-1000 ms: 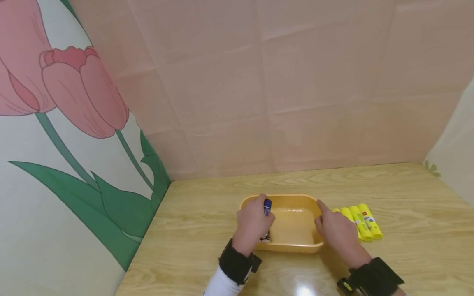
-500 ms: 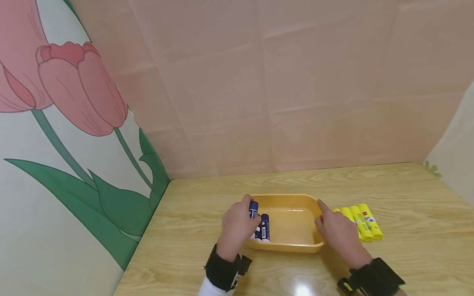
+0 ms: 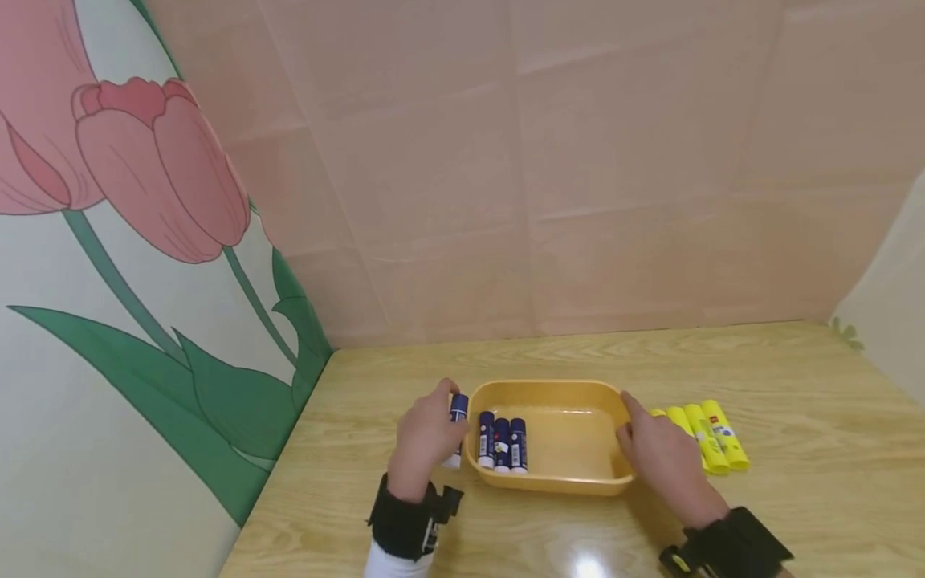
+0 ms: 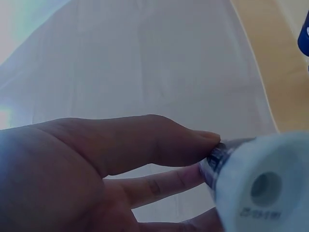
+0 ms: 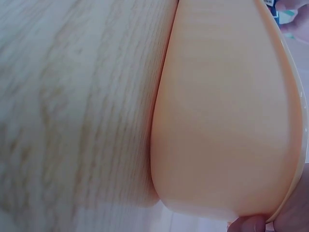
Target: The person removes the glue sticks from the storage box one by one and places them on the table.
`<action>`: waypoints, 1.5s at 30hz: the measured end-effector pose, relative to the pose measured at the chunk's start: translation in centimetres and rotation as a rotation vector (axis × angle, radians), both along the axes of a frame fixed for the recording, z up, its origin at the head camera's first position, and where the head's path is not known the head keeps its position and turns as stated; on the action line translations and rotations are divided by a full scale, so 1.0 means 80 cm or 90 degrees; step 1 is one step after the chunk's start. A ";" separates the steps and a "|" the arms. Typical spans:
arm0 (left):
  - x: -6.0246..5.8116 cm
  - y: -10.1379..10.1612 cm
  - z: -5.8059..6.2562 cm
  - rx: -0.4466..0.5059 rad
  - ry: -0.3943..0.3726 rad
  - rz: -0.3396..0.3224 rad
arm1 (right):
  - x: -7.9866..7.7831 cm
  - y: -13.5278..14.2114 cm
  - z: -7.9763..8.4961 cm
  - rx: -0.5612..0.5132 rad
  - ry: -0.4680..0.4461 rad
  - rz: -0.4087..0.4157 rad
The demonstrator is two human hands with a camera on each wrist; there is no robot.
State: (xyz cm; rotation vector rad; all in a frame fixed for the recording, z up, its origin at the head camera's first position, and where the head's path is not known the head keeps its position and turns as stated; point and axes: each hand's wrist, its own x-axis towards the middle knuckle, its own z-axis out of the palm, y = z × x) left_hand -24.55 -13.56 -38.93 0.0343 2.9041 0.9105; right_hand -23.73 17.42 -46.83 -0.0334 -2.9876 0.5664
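Observation:
My left hand [image 3: 425, 429] pinches a dark blue glue stick [image 3: 459, 406] just left of the yellow-orange tray [image 3: 574, 445]. In the left wrist view, the thumb presses one side of this glue stick [image 4: 280, 186], and its white round base faces the camera. Three more navy glue sticks [image 3: 502, 444] lie side by side at the tray's left end. My right hand [image 3: 666, 459] grips the tray's right rim, with the index finger along the edge. The right wrist view shows the tray's outer wall [image 5: 227, 111] and part of the thumb at the rim.
Several yellow glue sticks [image 3: 711, 437] lie in a row on the wood-grain table [image 3: 390, 385], right of the tray and partly behind my right hand. A pinkish covered wall [image 3: 520, 201] rises behind the table, and a tulip-painted panel [image 3: 159, 321] borders it on the left.
My left hand has moved left, carrying the glue stick from inside the tray out past its left rim. The three glue sticks in the tray have come into view. My right hand stays put.

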 end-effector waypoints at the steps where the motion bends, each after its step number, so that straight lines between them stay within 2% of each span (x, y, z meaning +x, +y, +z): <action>1: -0.001 -0.002 0.000 0.001 -0.006 0.003 | 0.000 0.000 0.000 0.000 0.003 0.001; 12: -0.024 -0.007 -0.023 -0.025 -0.042 0.042 | 0.000 0.002 -0.001 0.004 0.000 0.001; 23: -0.042 -0.011 -0.058 -0.039 -0.050 0.045 | 0.000 0.002 0.000 0.005 0.010 0.003; 31: -0.047 -0.013 -0.079 -0.032 -0.048 0.037 | 0.001 0.001 -0.002 0.006 0.015 0.006; 37: -0.055 -0.011 -0.095 -0.050 -0.053 0.037 | 0.002 0.000 -0.002 0.003 0.006 0.001; 45: -0.059 -0.008 -0.103 -0.059 -0.057 0.041 | 0.001 -0.001 0.000 0.007 -0.004 -0.002</action>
